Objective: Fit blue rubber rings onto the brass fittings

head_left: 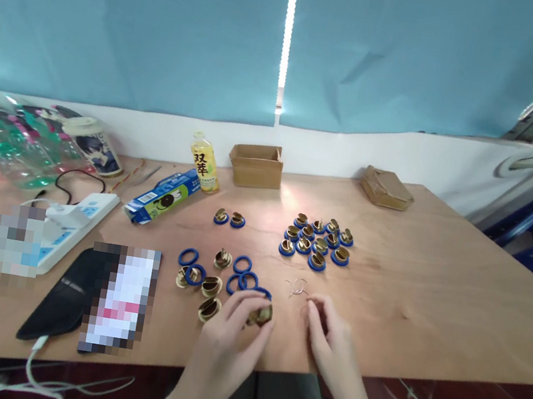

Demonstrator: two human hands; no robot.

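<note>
My left hand point(238, 333) pinches a brass pop-up drain plug point(260, 314) between thumb and fingers, which partly cover it. My right hand point(330, 334) has thumb and forefinger together at the edge of some thin wire rings point(300, 288) and seems to pinch one of them. Loose blue rubber rings point(242, 264) lie just beyond my left hand. Beside them sit several brass plugs without a blue ring, one of them point(211, 286) near my left fingers. Farther off, several brass plugs with blue rings point(318, 260) stand grouped at right, and two more point(237, 220) stand left of these.
A cardboard box point(256, 169), a flattened brown package point(386, 188), a yellow drink bottle point(205, 164) and a blue carton point(161, 198) line the back. At left are a cup point(95, 147), plastic bottles point(17, 143), a power strip point(77, 227), a black pouch point(72, 293) and cables.
</note>
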